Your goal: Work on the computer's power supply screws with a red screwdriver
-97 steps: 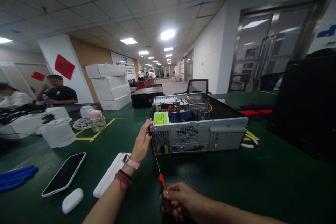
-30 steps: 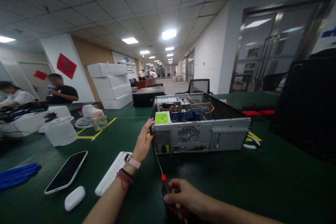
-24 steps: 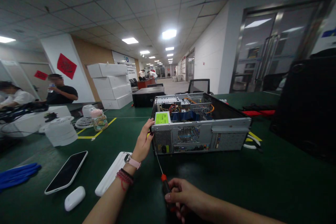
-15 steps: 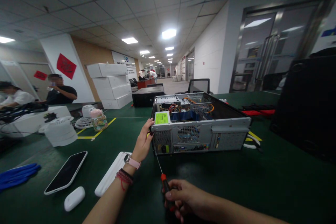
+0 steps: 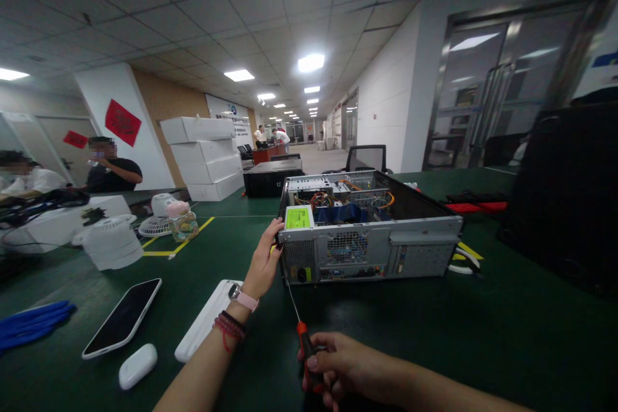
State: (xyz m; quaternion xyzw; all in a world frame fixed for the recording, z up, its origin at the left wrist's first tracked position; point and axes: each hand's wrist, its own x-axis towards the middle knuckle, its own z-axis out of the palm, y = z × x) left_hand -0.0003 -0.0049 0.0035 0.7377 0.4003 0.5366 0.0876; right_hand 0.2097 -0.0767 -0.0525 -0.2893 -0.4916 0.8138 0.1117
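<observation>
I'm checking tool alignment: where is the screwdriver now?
In the head view, the screwdriver is low, near the middle, held in the right hand, pointing up toward the lower left corner of the computer case, near the left hand.

The computer case point(image 5: 379, 241) looks matt metal, the screwdriver handle point(image 5: 306, 343) smooth plastic, the phone point(image 5: 123, 317) glossy.

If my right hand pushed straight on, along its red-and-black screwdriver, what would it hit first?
Likely the open grey metal computer case: the screwdriver in your right hand points at its lower left corner. Whether the tip touches is hard to tell.
</observation>
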